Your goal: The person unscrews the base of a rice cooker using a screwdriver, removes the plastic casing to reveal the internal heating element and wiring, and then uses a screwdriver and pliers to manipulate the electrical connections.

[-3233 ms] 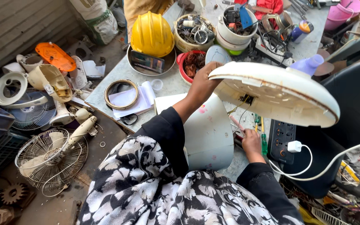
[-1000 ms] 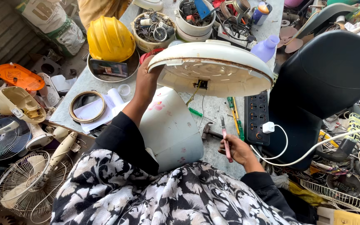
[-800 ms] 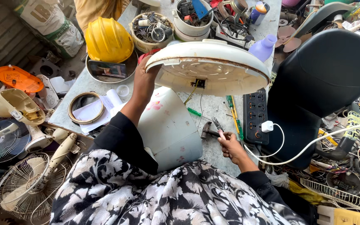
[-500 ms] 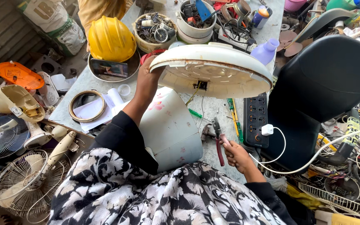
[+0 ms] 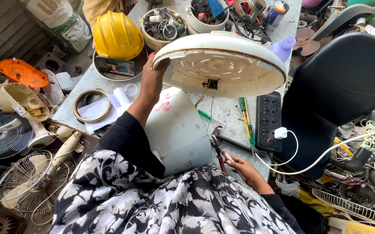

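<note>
Overhead, the left hand (image 5: pixel 153 76) is gripping the round fan base (image 5: pixel 222 65) by its rim, while the right hand (image 5: pixel 244 167) is clutching red-handled pliers (image 5: pixel 218 149) below it.

Our left hand (image 5: pixel 153 78) grips the rim of the round white fan base (image 5: pixel 220 65), tilted up so its underside faces us. Our right hand (image 5: pixel 244 167) holds red-handled pliers (image 5: pixel 218 149) just above the table (image 5: pixel 226 110), beside the black power strip (image 5: pixel 269 121)

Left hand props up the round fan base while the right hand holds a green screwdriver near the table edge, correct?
Not quite. In the head view the right hand holds red-handled pliers; the green screwdriver lies untouched on the table. The left hand does prop the fan base.
</note>
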